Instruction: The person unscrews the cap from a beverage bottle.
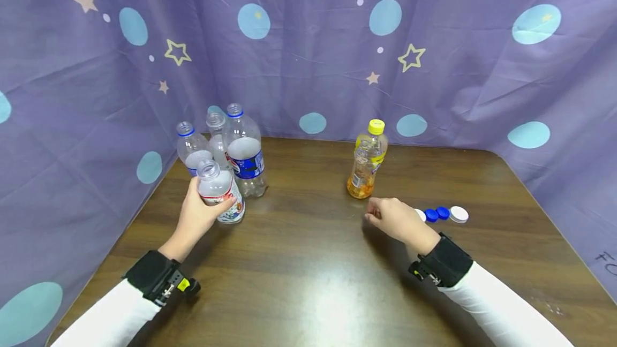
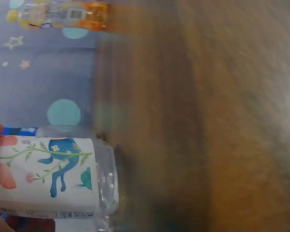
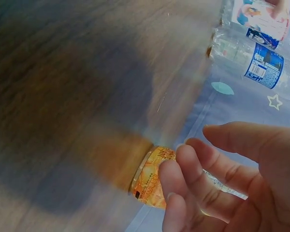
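- My left hand (image 1: 196, 217) grips the floral-label bottle (image 1: 219, 190), fingers curled round its body; it stands uncapped on the worktop (image 1: 308, 283) just in front of the cluster at the left
- The left wrist view shows that same bottle (image 2: 48, 176) close up, its label with red flowers and a blue figure, and a fingertip at the frame edge
- My right hand (image 1: 396, 220) hovers low over the worktop, fingers loosely curled and holding nothing; the right wrist view shows the fingers (image 3: 198, 179) relaxed, apart from any object
- One bottle looks finished to me: the orange bottle (image 1: 367, 160) stands alone near the middle with its yellow cap (image 1: 376, 126) on
- Four bottles remain open, as far as I can judge: the one I hold, the blue-label bottle (image 1: 245, 153) and two smaller clear bottles (image 1: 191, 147) behind it, all with bare necks
- The loose caps (image 1: 443, 213) lie in a short row just beyond my right hand: blue ones and a white one, with another partly hidden by the hand
- So I put the work at roughly one of five done; the next cap is not yet picked up
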A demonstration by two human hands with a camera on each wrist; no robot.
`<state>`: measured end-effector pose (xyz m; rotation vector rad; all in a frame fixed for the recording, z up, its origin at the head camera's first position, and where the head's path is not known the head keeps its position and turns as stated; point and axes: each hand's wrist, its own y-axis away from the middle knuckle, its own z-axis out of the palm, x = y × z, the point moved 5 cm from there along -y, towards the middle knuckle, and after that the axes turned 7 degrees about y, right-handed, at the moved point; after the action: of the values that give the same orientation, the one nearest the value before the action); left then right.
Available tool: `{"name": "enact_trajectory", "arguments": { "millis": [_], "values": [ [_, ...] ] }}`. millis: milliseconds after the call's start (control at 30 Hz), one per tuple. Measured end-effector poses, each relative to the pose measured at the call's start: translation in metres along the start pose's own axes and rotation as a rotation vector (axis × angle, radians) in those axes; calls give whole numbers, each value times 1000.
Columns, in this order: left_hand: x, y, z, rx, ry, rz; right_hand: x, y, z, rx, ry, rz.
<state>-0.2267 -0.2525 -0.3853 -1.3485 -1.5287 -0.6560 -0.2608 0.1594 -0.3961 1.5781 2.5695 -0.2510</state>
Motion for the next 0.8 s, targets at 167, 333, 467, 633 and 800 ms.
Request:
{"name": "enact_trajectory", "arguments": {
  "millis": [167, 333, 467, 633, 800],
  "values": [
    [-8, 1, 3, -8, -39, -16, -1, -1, 0, 0, 0, -21],
    [-11, 2, 5, 25, -28, -10, -5, -1, -3, 28, 6, -66],
    [-11, 3, 5, 43, -25, -17, -6, -1, -4, 32, 17, -74],
    [-8, 5, 3, 74, -5, 28, -5, -2, -5, 27, 20, -74],
    [7, 6, -1, 118, 43, 126, -3, -4, -5, 19, 10, -71]
  ]
}}
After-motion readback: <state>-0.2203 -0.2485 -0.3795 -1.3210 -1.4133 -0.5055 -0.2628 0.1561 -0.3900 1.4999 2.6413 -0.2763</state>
